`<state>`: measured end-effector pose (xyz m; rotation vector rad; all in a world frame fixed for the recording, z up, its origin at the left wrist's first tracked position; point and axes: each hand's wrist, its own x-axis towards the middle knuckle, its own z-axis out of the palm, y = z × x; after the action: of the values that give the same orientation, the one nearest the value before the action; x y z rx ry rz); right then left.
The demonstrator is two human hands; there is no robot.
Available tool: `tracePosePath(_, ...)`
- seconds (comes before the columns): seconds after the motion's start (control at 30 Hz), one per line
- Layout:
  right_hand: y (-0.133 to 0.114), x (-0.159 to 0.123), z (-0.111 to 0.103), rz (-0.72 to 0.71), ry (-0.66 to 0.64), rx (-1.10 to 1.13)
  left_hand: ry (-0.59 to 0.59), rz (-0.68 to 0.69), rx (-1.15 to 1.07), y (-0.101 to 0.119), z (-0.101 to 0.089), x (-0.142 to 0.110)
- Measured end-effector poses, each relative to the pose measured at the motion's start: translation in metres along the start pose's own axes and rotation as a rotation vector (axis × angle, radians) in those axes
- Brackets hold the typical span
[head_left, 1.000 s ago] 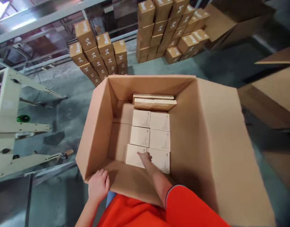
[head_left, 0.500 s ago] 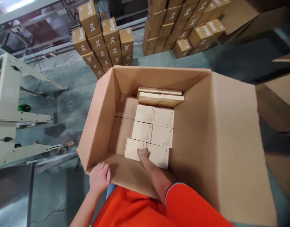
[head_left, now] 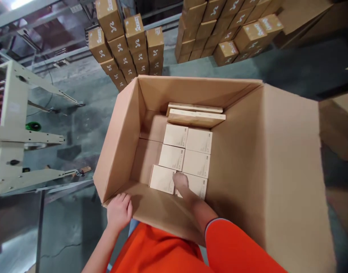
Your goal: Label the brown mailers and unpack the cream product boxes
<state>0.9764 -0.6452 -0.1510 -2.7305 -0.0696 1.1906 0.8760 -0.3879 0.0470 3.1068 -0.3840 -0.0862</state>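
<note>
The right hand (head_left: 181,181) is reached deep into the large carton (head_left: 276,163), its fingers laid flat and close together on the nearest pale packets (head_left: 188,155), nothing being gripped. The left hand (head_left: 119,212) is curled over the carton's near rim, seemingly to steady it. The carton stands open-topped on the floor (head_left: 77,102), flaps up. The packets are laid flat in two tight columns against the right wall, long axes running across the carton, presumably to fill the layer without gaps. Two longer packets (head_left: 195,117) are set crosswise at the far end.
</note>
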Motion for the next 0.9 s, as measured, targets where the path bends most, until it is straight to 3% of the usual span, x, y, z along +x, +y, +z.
tracePosePath(0.13, -0.019, 0.014, -0.013, -0.34, 0.097, -0.019, -0.009, 0.0, -0.012, 0.0, -0.001, 0.0)
tracePosePath(0.33, -0.068, 0.033, -0.017, -0.415, 0.105, -0.026, -0.086, -0.037, -0.037, 0.0, -0.001, -0.001)
tracePosePath(0.43, -0.066, 0.031, -0.022, -0.447, 0.085, 0.019, -0.114, -0.067, -0.043, 0.0, 0.001, -0.001)
tracePosePath(0.63, -0.039, 0.002, -0.042, -0.469, -0.033, 0.153, -0.18, -0.153, -0.128, 0.002, 0.001, 0.002)
tracePosePath(0.77, -0.016, -0.03, -0.087, -0.398, 0.135, 0.347, -0.147, -0.165, -0.224, 0.001, 0.001, 0.006)
tracePosePath(0.83, -0.005, -0.053, -0.122, -0.401, 0.269, 0.668, -0.092, -0.243, -0.477, 0.0, -0.002, 0.016)
tracePosePath(0.9, 0.001, -0.083, -0.157, -0.472, 0.328, 1.031, 0.001, -0.371, -0.873, 0.0, -0.011, 0.032)
